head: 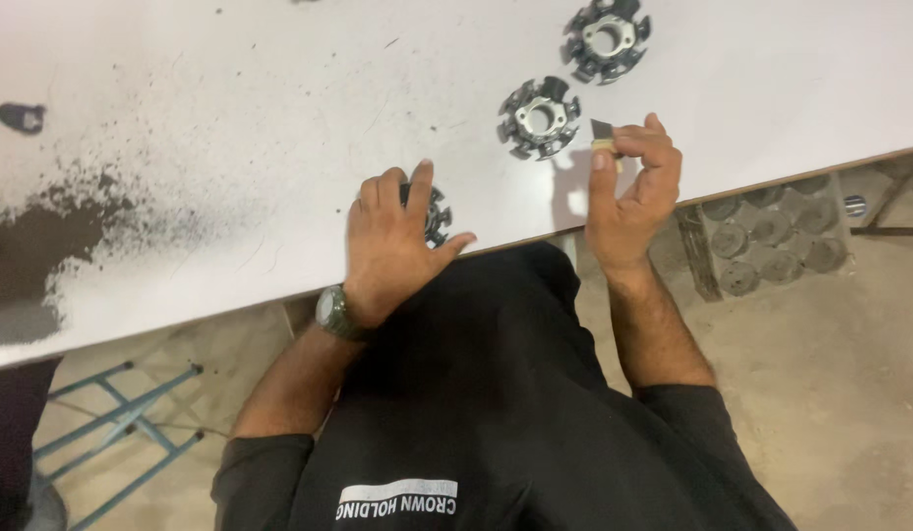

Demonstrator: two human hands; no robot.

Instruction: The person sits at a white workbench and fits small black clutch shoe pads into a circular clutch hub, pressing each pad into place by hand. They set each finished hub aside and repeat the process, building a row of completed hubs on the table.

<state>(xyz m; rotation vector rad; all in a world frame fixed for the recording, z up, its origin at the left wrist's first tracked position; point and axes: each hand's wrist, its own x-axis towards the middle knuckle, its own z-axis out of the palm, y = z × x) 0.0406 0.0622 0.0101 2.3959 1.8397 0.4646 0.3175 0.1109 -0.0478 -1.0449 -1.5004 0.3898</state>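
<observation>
three toothed metal rings [539, 118] lie on the tabletop [230, 118]; one [435, 212] is best pinned firmly under the left hand [387, 246] while the right hand [633, 182] keeps its small dark strip [602, 130] pinched squarely.

Shiny metal rotors [540, 118], matt white table [230, 147]

White table [230, 88], black-speckled; silver-grey metal rings [539, 118].

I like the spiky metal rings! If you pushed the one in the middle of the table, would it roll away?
Probably not. The middle metal ring lies flat on the white table, so it would likely slide instead. It looks like solid metal, so probably stiff and heavy for its size. Its toothed rim should grip easily.
</observation>
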